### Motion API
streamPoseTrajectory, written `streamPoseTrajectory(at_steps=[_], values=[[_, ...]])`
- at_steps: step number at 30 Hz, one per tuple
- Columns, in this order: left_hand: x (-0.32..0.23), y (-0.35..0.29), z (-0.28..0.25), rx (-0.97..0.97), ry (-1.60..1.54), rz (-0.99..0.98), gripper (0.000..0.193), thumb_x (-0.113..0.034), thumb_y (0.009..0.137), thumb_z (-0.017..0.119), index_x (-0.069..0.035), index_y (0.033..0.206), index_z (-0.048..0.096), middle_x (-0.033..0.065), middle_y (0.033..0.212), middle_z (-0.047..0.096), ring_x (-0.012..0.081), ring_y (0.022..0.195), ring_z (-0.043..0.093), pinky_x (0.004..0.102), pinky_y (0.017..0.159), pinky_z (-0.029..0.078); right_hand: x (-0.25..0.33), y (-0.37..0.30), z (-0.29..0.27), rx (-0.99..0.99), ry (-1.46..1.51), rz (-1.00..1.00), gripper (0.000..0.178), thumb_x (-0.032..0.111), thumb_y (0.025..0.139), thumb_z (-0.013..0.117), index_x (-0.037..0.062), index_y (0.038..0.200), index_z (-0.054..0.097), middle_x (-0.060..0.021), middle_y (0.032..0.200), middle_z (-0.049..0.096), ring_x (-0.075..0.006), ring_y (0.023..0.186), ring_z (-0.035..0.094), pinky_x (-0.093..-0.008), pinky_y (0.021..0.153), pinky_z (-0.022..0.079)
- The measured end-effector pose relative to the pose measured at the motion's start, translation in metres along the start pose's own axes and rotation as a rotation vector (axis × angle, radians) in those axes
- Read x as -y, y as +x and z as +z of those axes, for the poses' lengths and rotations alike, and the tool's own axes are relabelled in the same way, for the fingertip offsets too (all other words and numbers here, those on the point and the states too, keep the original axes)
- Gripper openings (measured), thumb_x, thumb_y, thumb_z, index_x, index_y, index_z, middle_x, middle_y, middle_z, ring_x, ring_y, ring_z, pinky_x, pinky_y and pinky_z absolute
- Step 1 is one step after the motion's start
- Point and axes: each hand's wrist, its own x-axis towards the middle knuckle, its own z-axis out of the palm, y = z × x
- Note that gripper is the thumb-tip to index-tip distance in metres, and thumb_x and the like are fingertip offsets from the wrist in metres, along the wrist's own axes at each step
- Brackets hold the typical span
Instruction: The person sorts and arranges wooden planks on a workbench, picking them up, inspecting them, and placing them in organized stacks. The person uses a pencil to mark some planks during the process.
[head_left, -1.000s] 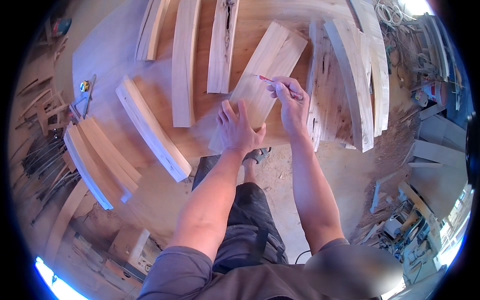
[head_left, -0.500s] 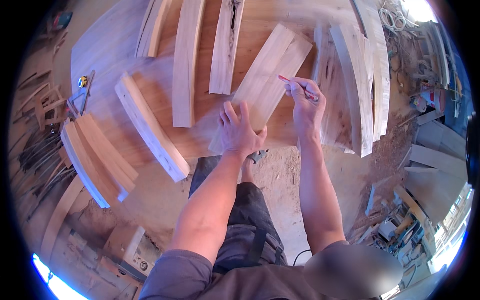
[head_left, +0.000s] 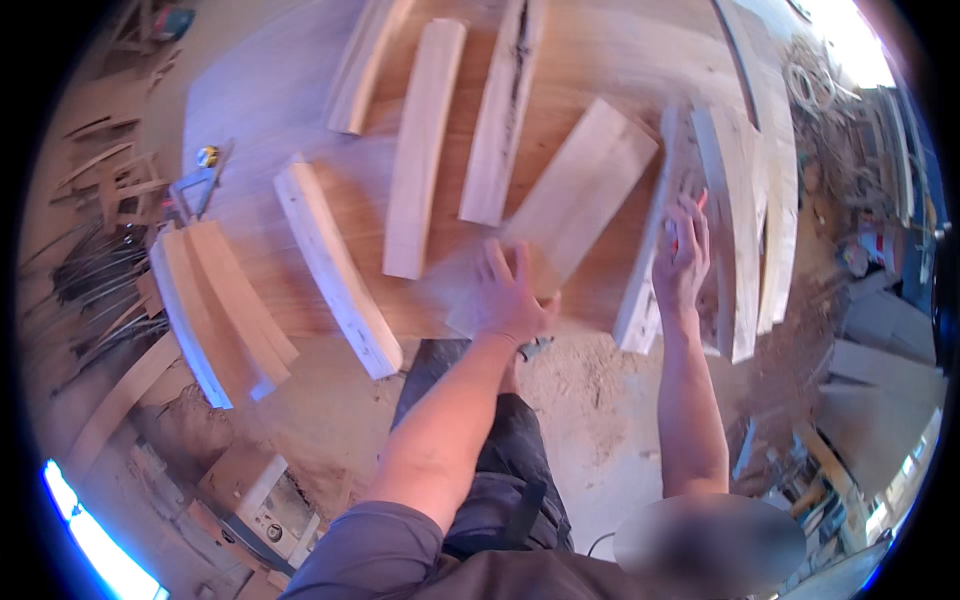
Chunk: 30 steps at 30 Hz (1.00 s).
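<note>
My left hand point(head_left: 510, 295) lies on the near end of a wide pale board point(head_left: 590, 175), its fingers spread. The board sits at a slant on the wooden table point(head_left: 350, 225). My right hand point(head_left: 682, 262) is closed round a slim red pencil point(head_left: 702, 198), whose end shows above the fingers. This hand hovers over or rests on a plank point(head_left: 646, 310) at the right side of the table; whether it touches the wood I cannot tell. Left of the board lie a cracked plank point(head_left: 503, 130) and a plain plank point(head_left: 424, 160).
A squared timber point(head_left: 335, 265) lies at the left, beside curved pieces point(head_left: 215, 310) at the table's left edge. A yellow tape measure point(head_left: 207, 156) and a blue-handled saw point(head_left: 195, 190) lie beyond them. Planks point(head_left: 738, 230) are grouped at the right. Wood scraps point(head_left: 825, 465) clutter the floor.
My right hand has moved with the pencil from above the slanted board to the planks at the right. My left hand stays on the board. The whole view has shifted a little.
</note>
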Motion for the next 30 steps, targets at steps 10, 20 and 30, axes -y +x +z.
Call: streamPoseTrajectory(at_steps=[10,20,30], values=[[0.004,-0.002,0.0,-0.063,-0.037,0.015,0.098,-0.042,0.069,0.087,-0.008,0.149,0.041,0.0318,0.148,0.029,0.0536,0.128,0.04,0.0642,0.108,0.036,-0.029,-0.037,0.029,0.121,-0.121,-0.04,0.047,-0.006,0.074,0.056,0.0075,0.118,0.064,-0.0119,0.144,0.054,-0.0428,0.133,0.049,-0.0517,0.114,0.043],[-0.028,0.017,0.001,0.013,-0.134,-0.13,0.101,-0.037,0.067,0.089,-0.012,0.153,0.043,0.0318,0.146,0.032,0.0542,0.131,0.038,0.0625,0.109,0.036,-0.032,-0.04,0.03,0.113,-0.164,-0.06,0.04,-0.005,0.076,0.061,0.0053,0.114,0.066,-0.0149,0.141,0.056,-0.0444,0.13,0.051,-0.0537,0.112,0.044],[-0.068,0.094,-0.034,-0.224,-0.401,0.035,0.079,-0.024,0.077,0.084,-0.007,0.146,0.049,0.0315,0.142,0.043,0.0502,0.128,0.046,0.0611,0.108,0.038,-0.031,-0.038,0.028,0.157,-0.179,-0.031,0.044,-0.008,0.075,0.057,0.0059,0.116,0.065,-0.0154,0.141,0.055,-0.0451,0.13,0.05,-0.0543,0.111,0.044]])
